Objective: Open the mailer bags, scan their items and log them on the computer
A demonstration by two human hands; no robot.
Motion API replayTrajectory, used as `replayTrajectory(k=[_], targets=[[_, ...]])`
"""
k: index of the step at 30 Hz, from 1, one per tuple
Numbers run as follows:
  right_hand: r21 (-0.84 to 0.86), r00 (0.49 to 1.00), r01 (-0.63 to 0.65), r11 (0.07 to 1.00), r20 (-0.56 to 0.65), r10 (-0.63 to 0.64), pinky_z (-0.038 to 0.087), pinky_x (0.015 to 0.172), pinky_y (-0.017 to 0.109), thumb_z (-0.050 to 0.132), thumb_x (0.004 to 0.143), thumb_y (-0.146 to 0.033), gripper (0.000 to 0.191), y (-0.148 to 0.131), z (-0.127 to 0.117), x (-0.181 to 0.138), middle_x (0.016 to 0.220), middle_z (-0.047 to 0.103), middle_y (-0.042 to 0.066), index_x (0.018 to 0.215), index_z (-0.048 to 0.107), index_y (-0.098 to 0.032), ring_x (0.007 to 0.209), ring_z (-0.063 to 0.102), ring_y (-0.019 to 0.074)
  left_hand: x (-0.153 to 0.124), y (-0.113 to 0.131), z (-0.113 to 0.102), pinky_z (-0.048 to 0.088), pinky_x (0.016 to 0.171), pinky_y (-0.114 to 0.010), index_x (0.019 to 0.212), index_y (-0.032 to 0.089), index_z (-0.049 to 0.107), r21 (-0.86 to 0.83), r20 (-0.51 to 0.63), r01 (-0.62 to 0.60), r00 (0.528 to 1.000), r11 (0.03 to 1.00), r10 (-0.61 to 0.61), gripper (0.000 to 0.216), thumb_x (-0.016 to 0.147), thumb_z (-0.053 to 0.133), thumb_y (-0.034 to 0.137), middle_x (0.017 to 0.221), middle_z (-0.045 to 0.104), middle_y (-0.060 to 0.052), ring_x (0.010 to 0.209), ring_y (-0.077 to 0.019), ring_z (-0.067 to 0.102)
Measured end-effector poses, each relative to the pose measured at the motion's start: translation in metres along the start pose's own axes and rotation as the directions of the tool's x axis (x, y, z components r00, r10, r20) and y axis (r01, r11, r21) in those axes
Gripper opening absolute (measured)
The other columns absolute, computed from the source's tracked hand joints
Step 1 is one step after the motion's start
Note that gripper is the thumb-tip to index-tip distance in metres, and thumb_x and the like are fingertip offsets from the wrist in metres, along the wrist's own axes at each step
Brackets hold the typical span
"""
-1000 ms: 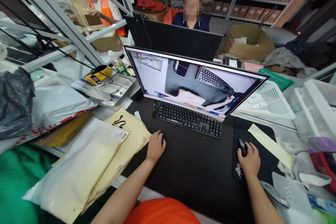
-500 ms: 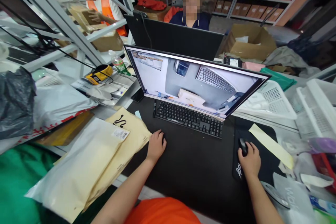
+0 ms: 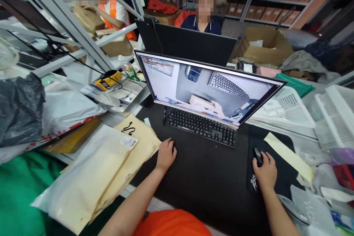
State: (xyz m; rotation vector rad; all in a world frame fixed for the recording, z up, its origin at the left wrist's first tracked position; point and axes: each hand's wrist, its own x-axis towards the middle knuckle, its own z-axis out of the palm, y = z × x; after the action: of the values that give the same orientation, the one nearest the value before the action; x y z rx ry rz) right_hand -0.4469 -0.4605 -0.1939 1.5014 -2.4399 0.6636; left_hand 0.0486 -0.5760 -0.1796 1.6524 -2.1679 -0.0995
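Observation:
My left hand (image 3: 165, 153) rests on the black desk mat (image 3: 204, 180) with its fingers curled, just right of a tan mailer envelope (image 3: 138, 143); nothing shows in it. My right hand (image 3: 265, 170) lies over a black mouse (image 3: 258, 155) on a black mouse pad (image 3: 253, 184). Ahead of both hands sits a black keyboard (image 3: 201, 127) under a tilted monitor (image 3: 207, 88) showing a camera picture of a desk.
Pale plastic mailer bags (image 3: 83, 177) are stacked at the left over green cloth (image 3: 16, 191). White baskets (image 3: 287, 107) and packaging crowd the right. A yellow scanner (image 3: 109, 80) lies behind the left. Two people work beyond the monitor, among cardboard boxes (image 3: 265, 44).
The picture on the monitor has changed. My head view has shifted slightly; both hands stay where they were. The person at back left has moved a box.

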Motion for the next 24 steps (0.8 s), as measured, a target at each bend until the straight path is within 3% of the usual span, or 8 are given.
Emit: replayTrajectory(k=[24], targets=[[0.034,1.000,-0.009,0.999,0.003,0.009,0.050,0.094,0.053,0.052,0.088,-0.050,0.060,0.0026,0.0041,-0.0007,0.141,0.055,0.023,0.131,0.065,-0.011,0.117,0.059,0.0375,-0.0004,0.0000,-0.0001,0.052,0.103,-0.051,0.112,0.018,0.063,-0.012,0.006,0.008,1.000,1.000,-0.008,0.022,0.093,0.052,0.020,0.125,0.065,-0.017,0.117,-0.0324,0.061]])
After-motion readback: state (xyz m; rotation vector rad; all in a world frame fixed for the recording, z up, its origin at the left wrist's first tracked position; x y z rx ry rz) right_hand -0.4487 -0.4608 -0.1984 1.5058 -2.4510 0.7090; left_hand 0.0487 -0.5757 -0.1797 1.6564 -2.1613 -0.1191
